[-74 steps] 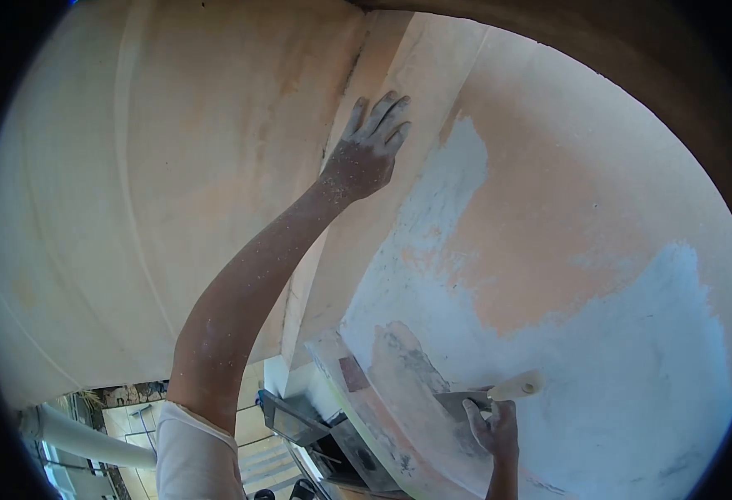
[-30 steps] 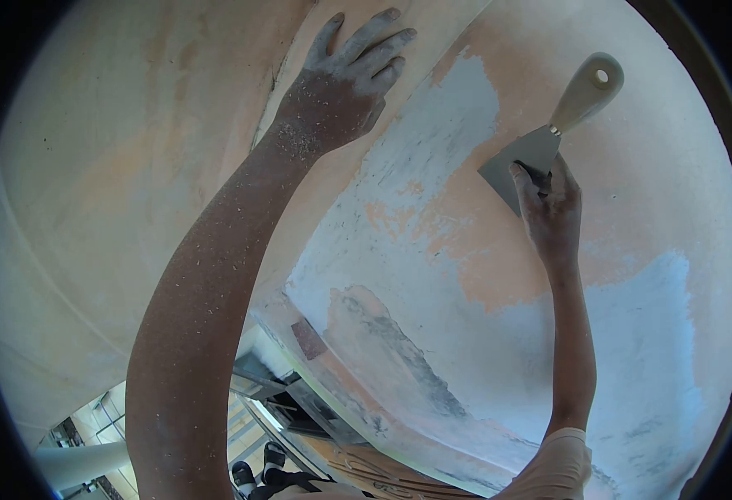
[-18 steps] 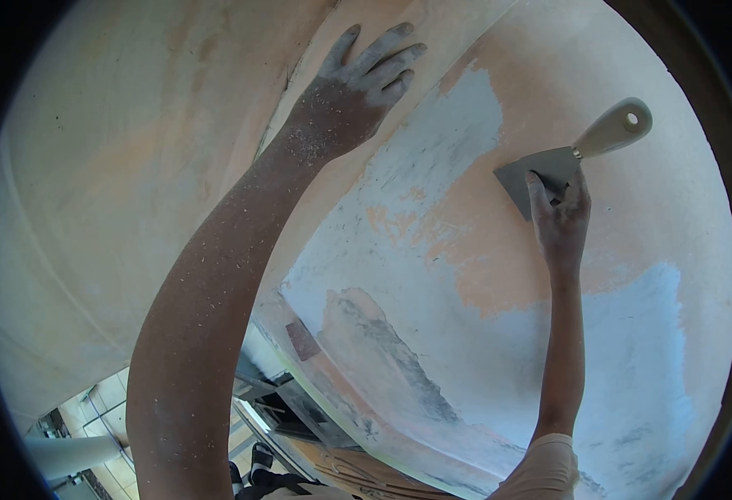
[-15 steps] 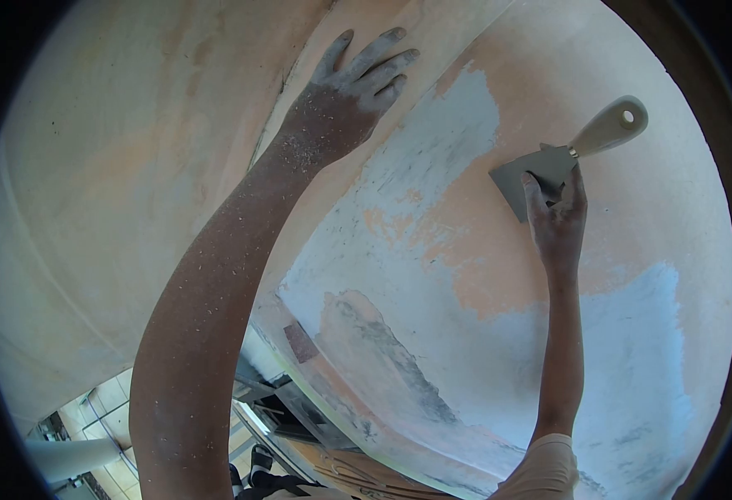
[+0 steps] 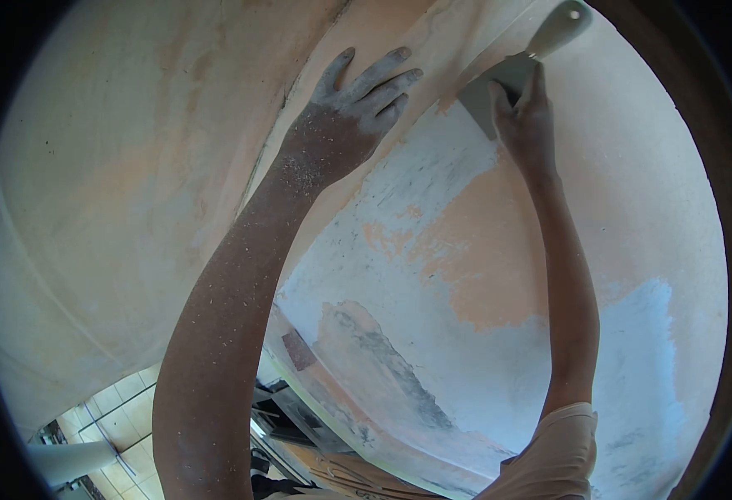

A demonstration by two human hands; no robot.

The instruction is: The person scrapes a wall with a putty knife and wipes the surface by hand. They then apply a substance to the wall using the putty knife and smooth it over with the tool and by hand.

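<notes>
My left hand [image 5: 353,108], dusted with pale powder, lies with its fingers spread on the curved surface, beside a dark seam. My right hand [image 5: 526,117] pinches the metal blade of a scraper [image 5: 492,93], thumb on one side and fingers near the neck. The scraper's pale handle [image 5: 560,27] points up and to the right, and its blade meets the surface at the top of a whitish patch [image 5: 432,158]. An orange-tan patch [image 5: 491,250] spreads below the right hand. Lower down lies a dark, rough streak [image 5: 391,358].
A broad tan curved panel [image 5: 116,183] fills the left. Tiled floor [image 5: 124,417] and a pale cylinder [image 5: 70,460] show at the lower left. Dark equipment [image 5: 299,421] sits beneath the surface's lower edge. A dark brown rim [image 5: 716,167] runs down the right side.
My right hand has moved up and left with the scraper, from the orange-tan patch to the top of the whitish patch. My left hand has stayed in nearly the same place.
</notes>
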